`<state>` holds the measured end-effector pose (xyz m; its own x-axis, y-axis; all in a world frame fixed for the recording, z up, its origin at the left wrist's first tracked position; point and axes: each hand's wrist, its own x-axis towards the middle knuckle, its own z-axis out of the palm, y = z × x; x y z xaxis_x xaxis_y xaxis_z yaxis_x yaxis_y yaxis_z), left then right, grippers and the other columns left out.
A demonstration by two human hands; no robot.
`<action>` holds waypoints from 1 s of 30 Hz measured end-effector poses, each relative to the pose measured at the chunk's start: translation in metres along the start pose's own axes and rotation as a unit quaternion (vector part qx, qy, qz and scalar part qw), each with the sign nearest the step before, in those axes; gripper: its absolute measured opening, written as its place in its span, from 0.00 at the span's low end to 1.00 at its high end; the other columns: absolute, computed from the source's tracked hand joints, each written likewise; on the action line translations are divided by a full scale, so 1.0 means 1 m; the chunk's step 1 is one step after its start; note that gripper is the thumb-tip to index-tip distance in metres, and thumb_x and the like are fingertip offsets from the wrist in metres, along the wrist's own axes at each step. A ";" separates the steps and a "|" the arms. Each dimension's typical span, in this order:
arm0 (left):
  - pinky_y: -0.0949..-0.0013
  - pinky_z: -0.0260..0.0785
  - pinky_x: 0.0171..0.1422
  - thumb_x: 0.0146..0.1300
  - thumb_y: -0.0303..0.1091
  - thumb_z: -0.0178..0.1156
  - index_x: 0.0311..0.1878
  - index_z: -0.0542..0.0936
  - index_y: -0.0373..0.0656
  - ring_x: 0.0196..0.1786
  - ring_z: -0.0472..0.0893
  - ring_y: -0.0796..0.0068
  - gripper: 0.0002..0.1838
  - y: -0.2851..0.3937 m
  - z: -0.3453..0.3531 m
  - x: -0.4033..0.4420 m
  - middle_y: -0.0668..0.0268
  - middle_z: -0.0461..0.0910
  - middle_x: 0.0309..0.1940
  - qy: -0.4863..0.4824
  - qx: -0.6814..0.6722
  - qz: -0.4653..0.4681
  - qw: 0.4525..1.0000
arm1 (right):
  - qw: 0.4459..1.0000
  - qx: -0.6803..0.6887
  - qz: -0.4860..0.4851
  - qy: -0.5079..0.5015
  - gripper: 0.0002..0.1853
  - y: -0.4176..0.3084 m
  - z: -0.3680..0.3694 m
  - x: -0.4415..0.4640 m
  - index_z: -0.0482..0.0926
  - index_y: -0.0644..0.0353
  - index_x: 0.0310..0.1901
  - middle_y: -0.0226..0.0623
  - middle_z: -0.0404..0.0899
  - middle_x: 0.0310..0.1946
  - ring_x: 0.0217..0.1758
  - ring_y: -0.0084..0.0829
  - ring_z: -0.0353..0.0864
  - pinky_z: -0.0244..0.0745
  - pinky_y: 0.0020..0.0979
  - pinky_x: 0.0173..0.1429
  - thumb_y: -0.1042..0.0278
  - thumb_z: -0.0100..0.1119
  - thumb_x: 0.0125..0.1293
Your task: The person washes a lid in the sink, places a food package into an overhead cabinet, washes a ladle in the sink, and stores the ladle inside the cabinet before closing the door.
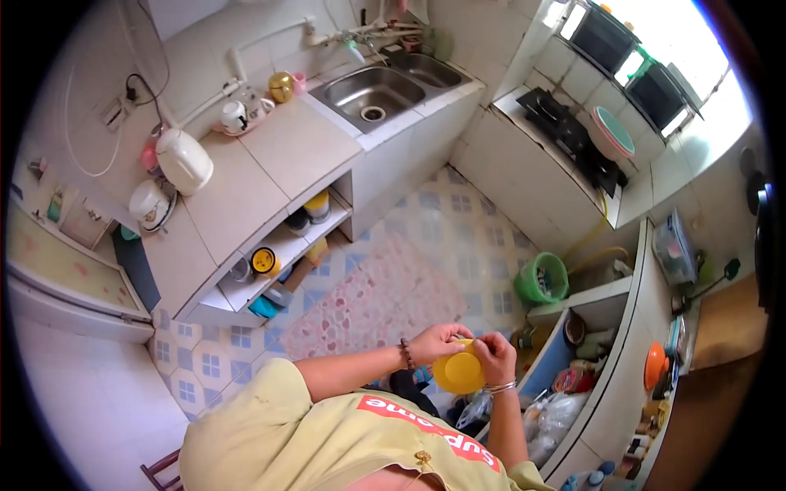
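Observation:
A small round yellow dish or lid point(459, 372) is held in front of the body, above the floor. My left hand point(438, 344), with a beaded bracelet at the wrist, pinches its upper left edge. Closed on its upper right edge is my right hand point(496, 358), with silver bangles at the wrist. The fingertips of both hands come close together at the top of the yellow piece. Something small and pale shows between them, too small to name.
A tiled counter point(237, 176) with a white kettle point(183, 161) runs along the left to a steel sink point(368, 92). A stove point(565, 127) is at the upper right. A green basket point(541, 279) stands near open shelves point(610, 315) at the right.

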<state>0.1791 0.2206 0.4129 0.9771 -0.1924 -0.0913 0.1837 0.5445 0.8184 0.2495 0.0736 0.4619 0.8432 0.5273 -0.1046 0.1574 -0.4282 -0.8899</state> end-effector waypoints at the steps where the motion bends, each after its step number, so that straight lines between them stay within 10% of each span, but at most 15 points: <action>1: 0.79 0.67 0.43 0.58 0.26 0.47 0.49 0.64 0.38 0.39 0.73 0.83 0.15 0.003 -0.002 0.005 0.67 0.73 0.36 0.011 -0.018 0.007 1.000 | 0.999 0.031 -0.009 0.016 0.05 -0.002 0.000 0.008 0.73 0.65 0.27 0.29 0.74 0.21 0.25 0.17 0.70 0.67 0.19 0.32 0.73 0.56 0.51; 12: 0.70 0.65 0.52 0.58 0.30 0.49 0.49 0.66 0.37 0.46 0.72 0.73 0.15 0.058 -0.067 0.072 0.63 0.72 0.43 0.248 -0.222 0.152 0.931 | 0.957 0.236 0.078 0.152 0.03 0.071 -0.110 0.139 0.69 0.61 0.31 0.29 0.69 0.17 0.14 0.18 0.63 0.57 0.17 0.17 0.73 0.51 0.56; 21: 0.58 0.60 0.56 0.59 0.42 0.45 0.47 0.68 0.40 0.50 0.70 0.65 0.18 0.105 -0.131 0.098 0.61 0.71 0.46 0.304 -0.435 0.270 0.804 | 0.927 0.297 0.213 0.080 0.02 0.110 -0.133 0.229 0.69 0.58 0.31 0.30 0.69 0.17 0.14 0.19 0.63 0.59 0.18 0.16 0.73 0.51 0.56; 30: 0.54 0.50 0.61 0.62 0.49 0.32 0.55 0.60 0.40 0.58 0.62 0.59 0.26 0.180 -0.174 0.119 0.59 0.62 0.55 0.289 -0.390 0.427 0.763 | 0.963 0.221 0.114 -0.101 0.05 0.030 -0.064 0.363 0.69 0.59 0.28 0.30 0.69 0.15 0.16 0.20 0.67 0.63 0.19 0.19 0.69 0.51 0.57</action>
<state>0.3472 0.4376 0.4504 0.6193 0.7739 -0.1324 -0.7586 0.6332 0.1534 0.5931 0.2056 0.4254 0.7064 0.6069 -0.3642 -0.2916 -0.2194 -0.9311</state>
